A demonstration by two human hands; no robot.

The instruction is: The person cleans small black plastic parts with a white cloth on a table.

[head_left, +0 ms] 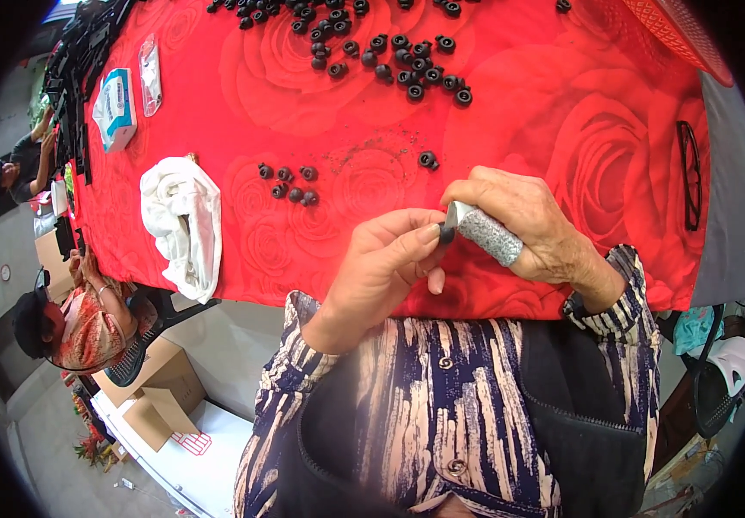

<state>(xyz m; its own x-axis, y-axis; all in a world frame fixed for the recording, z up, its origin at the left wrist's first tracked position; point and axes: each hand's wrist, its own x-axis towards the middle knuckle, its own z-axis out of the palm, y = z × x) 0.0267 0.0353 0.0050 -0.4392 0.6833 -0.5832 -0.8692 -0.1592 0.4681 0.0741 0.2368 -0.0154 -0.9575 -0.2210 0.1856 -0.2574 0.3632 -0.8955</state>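
Note:
Close above the red cloth, my left hand (383,255) pinches a small black round part (447,233) between thumb and fingertips. My right hand (535,226) is closed round a short blade with a silver, glittery wrapped handle (491,236). The blade's metal end meets the black part, and the fingers partly cover both. One loose black knobbed part (427,161) lies just beyond my hands. To the left sits a small group of similar black parts (295,194). Dark crumbs (372,154) are scattered on the cloth between them.
Many more black parts (420,65) lie at the far side of the red tablecloth (510,112). A white cloth (180,224), a tissue pack (116,110) and black pieces (66,104) are at left. Glasses (690,175) and a red basket (683,34) are right. Two people work at left.

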